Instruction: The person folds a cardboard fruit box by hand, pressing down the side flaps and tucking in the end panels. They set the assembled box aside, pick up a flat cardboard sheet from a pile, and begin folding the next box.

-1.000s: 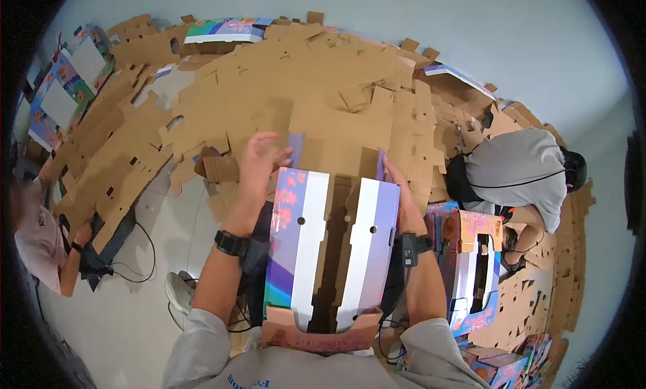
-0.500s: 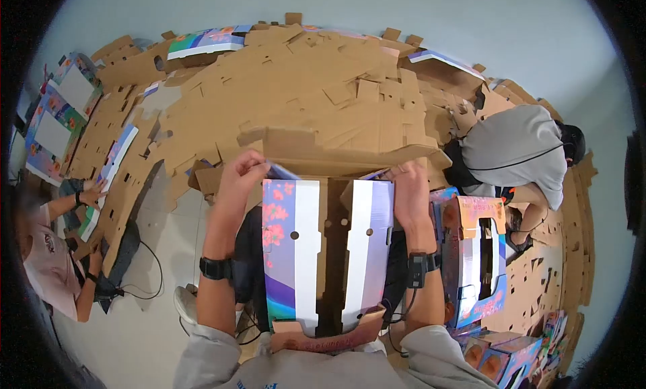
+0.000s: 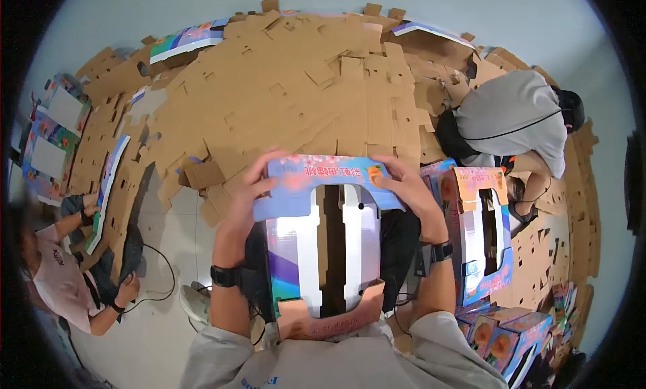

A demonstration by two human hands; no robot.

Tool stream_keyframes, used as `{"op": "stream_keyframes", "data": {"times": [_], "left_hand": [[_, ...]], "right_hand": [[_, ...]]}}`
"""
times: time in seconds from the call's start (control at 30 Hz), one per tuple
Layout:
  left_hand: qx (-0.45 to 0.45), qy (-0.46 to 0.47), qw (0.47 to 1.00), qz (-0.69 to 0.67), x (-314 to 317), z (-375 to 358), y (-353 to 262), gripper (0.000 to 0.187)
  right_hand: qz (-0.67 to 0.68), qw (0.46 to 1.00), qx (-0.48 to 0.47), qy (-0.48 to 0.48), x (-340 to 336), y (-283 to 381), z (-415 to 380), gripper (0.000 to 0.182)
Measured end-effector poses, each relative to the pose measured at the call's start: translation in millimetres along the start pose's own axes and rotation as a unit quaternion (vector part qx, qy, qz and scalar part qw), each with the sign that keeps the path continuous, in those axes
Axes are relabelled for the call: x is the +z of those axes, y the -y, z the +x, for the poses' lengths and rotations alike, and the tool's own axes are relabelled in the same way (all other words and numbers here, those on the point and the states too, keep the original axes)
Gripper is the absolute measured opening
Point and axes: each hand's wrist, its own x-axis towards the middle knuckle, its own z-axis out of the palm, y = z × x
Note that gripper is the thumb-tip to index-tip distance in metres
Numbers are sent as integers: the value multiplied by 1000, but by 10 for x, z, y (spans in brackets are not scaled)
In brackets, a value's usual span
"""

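Observation:
A printed cardboard box (image 3: 291, 254) stands in my lap, with a long slot between its two top panels. Its blue and pink far end flap (image 3: 336, 170) is folded over the top edge. My left hand (image 3: 254, 180) grips the flap's left corner, fingers wrapped round it and partly blurred. At the right corner my right hand (image 3: 407, 187) is closed on the same flap, thumb on the printed face. The near end flap (image 3: 336, 322), with an orange-brown print, lies folded over the box's near edge.
Flattened cardboard sheets (image 3: 289, 99) are piled ahead. Finished-looking boxes (image 3: 464, 248) stand at my right. A co-worker in grey (image 3: 511, 120) bends over at the right; another person (image 3: 60, 274) holds a long cardboard strip (image 3: 111, 180) at the left. A cable (image 3: 168, 268) lies on the floor.
The box's far flap has come up and over the top edge, showing its printed face. Both my hands moved inward with it. The person at the left lowered one hand.

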Motion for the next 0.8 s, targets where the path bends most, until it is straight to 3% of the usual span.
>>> {"op": "stream_keyframes", "data": {"times": [0.07,0.2,0.3,0.33,0.43,0.53,0.8], "left_hand": [[-19,10,999,43,-6,94,200,55],[-32,36,992,114,-97,296,490,56],[-34,19,978,204,-120,297,606,59],[-35,10,970,239,-138,279,632,61],[-76,-36,991,108,-70,165,693,65],[-29,-101,989,103,39,111,927,69],[-55,-155,977,135,-27,-33,1160,64]], "right_hand": [[-58,997,55,1,18,-64,-1,50],[88,993,27,-79,228,-613,104,39],[140,977,66,-150,401,-704,118,38],[116,981,27,-155,412,-795,158,37],[110,977,14,-183,473,-807,178,39],[91,977,11,-192,466,-891,183,42],[77,978,43,-187,587,-772,179,42]]}}
